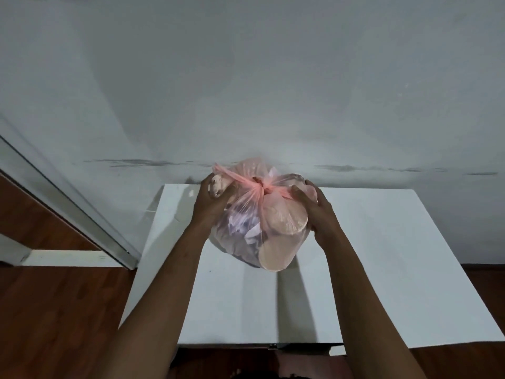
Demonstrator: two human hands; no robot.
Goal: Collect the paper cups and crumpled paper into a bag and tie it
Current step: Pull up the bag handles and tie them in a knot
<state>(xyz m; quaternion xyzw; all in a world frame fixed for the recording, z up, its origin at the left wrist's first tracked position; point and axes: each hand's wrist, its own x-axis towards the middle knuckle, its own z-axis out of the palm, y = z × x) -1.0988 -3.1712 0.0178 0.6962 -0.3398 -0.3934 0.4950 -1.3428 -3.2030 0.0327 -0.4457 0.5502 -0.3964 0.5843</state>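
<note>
A translucent pink plastic bag (254,228) stands on the white table (382,269), near its far edge. Paper cups (284,220) and crumpled paper (246,228) show through the plastic. A knot (263,187) closes the bag's top. My left hand (211,199) grips the bag's upper left side, fingers curled over a bulge in the plastic. My right hand (314,207) grips the upper right side, fingers wrapped round a cup inside the bag.
The table stands against a pale wall (246,77) with dark scuff marks. A white door frame (68,201) slants down at the left. Brown wooden floor (54,310) lies around the table.
</note>
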